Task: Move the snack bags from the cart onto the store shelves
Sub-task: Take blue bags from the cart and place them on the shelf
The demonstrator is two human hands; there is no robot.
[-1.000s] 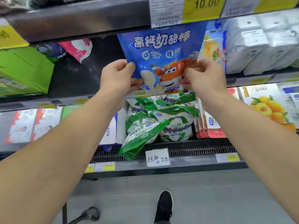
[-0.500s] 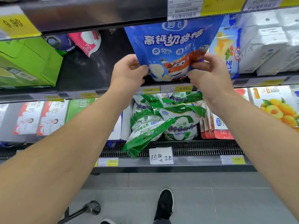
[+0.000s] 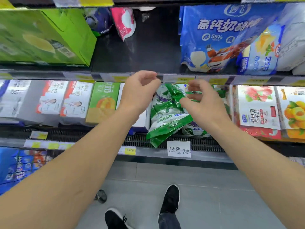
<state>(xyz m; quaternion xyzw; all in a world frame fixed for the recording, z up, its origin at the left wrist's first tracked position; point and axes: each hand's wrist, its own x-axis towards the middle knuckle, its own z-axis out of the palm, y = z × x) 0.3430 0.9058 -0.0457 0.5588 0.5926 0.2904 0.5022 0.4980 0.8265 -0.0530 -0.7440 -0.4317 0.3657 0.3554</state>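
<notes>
A blue snack bag (image 3: 214,37) with a cartoon plane stands upright on the upper shelf (image 3: 132,53), at the right, leaning against other blue packs. My left hand (image 3: 140,90) and my right hand (image 3: 201,100) hang just below that shelf's front edge, both with fingers loosely curled and apart, holding nothing. Behind my hands, a pile of green and white bags (image 3: 168,113) lies on the lower shelf. The cart is out of view.
A green carton (image 3: 44,37) fills the upper shelf's left side, with a dark bare gap between it and the blue bag. Milk and fruit cartons (image 3: 259,106) line the lower shelf. A handwritten price card (image 3: 179,149) hangs at its edge. My black shoes (image 3: 170,200) stand on grey floor.
Both hands let go of the blue bag, which now stands on the upper shelf. The hands have dropped below the shelf edge and drawn back.
</notes>
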